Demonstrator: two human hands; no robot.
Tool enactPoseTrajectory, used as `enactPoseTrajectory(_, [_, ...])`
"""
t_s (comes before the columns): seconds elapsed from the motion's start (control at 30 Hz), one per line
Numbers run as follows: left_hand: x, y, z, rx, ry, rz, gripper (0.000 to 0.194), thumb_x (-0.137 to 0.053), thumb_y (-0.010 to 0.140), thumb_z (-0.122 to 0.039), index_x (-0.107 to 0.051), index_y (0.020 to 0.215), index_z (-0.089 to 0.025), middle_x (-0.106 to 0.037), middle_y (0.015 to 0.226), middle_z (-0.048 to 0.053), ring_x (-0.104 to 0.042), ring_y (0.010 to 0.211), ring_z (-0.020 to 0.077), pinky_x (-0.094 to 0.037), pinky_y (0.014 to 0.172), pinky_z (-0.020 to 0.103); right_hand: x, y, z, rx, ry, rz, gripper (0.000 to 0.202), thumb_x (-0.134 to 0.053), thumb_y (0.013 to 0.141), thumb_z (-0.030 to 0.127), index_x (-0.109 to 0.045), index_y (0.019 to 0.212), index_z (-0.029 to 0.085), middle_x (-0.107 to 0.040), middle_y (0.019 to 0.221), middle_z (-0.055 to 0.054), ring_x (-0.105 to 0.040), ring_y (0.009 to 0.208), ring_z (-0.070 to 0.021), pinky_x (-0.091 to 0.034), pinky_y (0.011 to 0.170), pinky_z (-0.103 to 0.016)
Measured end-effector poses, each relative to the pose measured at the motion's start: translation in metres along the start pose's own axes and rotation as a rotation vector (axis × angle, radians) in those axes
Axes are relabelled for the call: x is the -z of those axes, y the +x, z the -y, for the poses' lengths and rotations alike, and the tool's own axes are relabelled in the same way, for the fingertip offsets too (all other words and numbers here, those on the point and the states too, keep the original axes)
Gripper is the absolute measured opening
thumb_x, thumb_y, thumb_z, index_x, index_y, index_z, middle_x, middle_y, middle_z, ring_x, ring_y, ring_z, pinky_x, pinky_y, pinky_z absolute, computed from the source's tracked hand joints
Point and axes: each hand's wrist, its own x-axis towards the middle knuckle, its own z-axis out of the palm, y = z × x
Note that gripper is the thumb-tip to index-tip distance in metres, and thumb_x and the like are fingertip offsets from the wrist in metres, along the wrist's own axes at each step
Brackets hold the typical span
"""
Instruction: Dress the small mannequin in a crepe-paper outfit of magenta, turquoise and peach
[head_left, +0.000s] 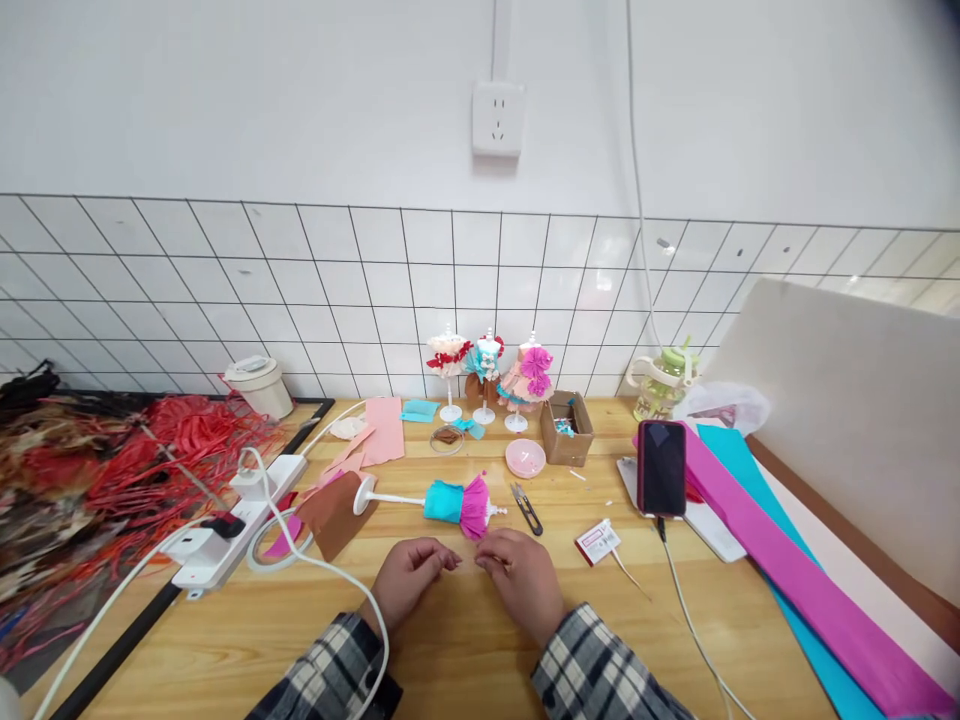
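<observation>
My left hand (415, 580) is closed in a pinch above the wooden table, low in the middle of the view. Facing it, my right hand (523, 578) also pinches, its fingertips a short gap away. Whatever lies between the fingers is too small to make out. Just beyond both hands, a miniature dress form (397, 498) lies on its side, its round white base to the left. It wears a blue crepe paper bodice (444, 501) and a magenta ruffle (475, 508). Small thread snips (527, 509) lie to the right of it.
Three dressed miniature forms (486, 370) stand by the tiled wall, beside a small cardboard box (567, 428) and pink dish (525, 458). A power strip (238, 525) and cables lie left. A phone (661, 468), a card of thread (598, 541) and paper strips (795, 560) lie right.
</observation>
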Motion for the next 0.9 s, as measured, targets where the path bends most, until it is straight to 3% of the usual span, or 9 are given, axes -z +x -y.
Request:
enactPoseTrajectory(0.13, [0.024, 0.016, -0.014, -0.315, 0.478, -0.199, 0.021, -0.061, 0.079, -0.038, -0.075, 0.088, -0.024, -0.073, 0.09, 0.008, -0.063, 0.088, 0.0254, -0.046, 0.083, 0.037, 0.01, -0.01, -0.014, -0.106, 0.009, -0.038, 0.017, -0.058, 0.083, 0.022, -0.073, 0.078, 0.028, -0.07, 0.078, -0.002, -0.063, 0.077, -0.0198, -0.047, 0.07, -0.03])
enactPoseTrajectory(0.27, [0.036, 0.037, -0.019, -0.491, 0.764, -0.159, 0.027, -0.062, 0.079, -0.038, -0.071, 0.1, -0.025, -0.069, 0.104, 0.01, -0.059, 0.099, 0.0268, -0.042, 0.092, 0.041, 0.013, -0.002, -0.01, -0.081, 0.032, -0.043, 0.017, -0.057, 0.085, 0.025, -0.074, 0.086, 0.028, -0.071, 0.081, -0.002, -0.063, 0.079, -0.0188, -0.046, 0.073, -0.029])
enactPoseTrajectory(0.37, [0.034, 0.048, -0.012, -0.518, 0.851, -0.182, 0.027, -0.056, 0.083, -0.037, -0.069, 0.101, -0.022, -0.069, 0.102, 0.01, -0.059, 0.098, 0.0254, -0.043, 0.09, 0.039, 0.01, 0.02, 0.002, 0.004, 0.01, -0.031, 0.018, -0.057, 0.087, 0.026, -0.074, 0.092, 0.03, -0.071, 0.082, -0.002, -0.062, 0.082, -0.0176, -0.045, 0.074, -0.028])
enactPoseTrajectory(0.5, [0.033, 0.052, 0.0, -0.509, 0.84, -0.387, 0.024, -0.048, 0.088, -0.032, -0.066, 0.098, -0.019, -0.069, 0.096, 0.009, -0.059, 0.093, 0.0248, -0.042, 0.086, 0.039, 0.001, 0.059, 0.012, 0.066, -0.107, -0.045, 0.02, -0.056, 0.088, 0.027, -0.072, 0.099, 0.03, -0.071, 0.091, -0.002, -0.06, 0.088, -0.0172, -0.043, 0.08, -0.028])
enactPoseTrajectory(0.6, [0.036, 0.051, 0.009, -0.486, 0.816, -0.515, 0.023, -0.044, 0.09, -0.029, -0.063, 0.096, -0.018, -0.068, 0.095, 0.01, -0.058, 0.093, 0.026, -0.039, 0.089, 0.043, -0.009, 0.085, 0.01, 0.078, -0.252, 0.027, 0.022, -0.054, 0.089, 0.025, -0.071, 0.102, 0.03, -0.071, 0.091, -0.002, -0.059, 0.088, -0.0172, -0.041, 0.08, -0.027])
enactPoseTrajectory(0.73, [0.037, 0.052, 0.019, -0.499, 0.806, -0.552, 0.021, -0.047, 0.088, -0.028, -0.059, 0.102, -0.018, -0.066, 0.1, 0.009, -0.057, 0.097, 0.0254, -0.037, 0.094, 0.042, -0.023, 0.105, 0.002, 0.082, -0.366, 0.092, 0.024, -0.052, 0.09, 0.026, -0.07, 0.105, 0.031, -0.071, 0.095, -0.001, -0.058, 0.088, -0.0183, -0.039, 0.079, -0.028])
enactPoseTrajectory(0.9, [0.041, 0.055, 0.026, -0.489, 0.787, -0.599, 0.02, -0.044, 0.089, -0.025, -0.055, 0.105, -0.018, -0.064, 0.102, 0.009, -0.056, 0.1, 0.0251, -0.034, 0.098, 0.044, -0.034, 0.112, -0.004, 0.075, -0.256, 0.075, 0.032, -0.055, 0.089, 0.027, -0.06, 0.121, 0.03, -0.071, 0.096, 0.001, -0.057, 0.089, -0.0178, -0.039, 0.077, -0.027])
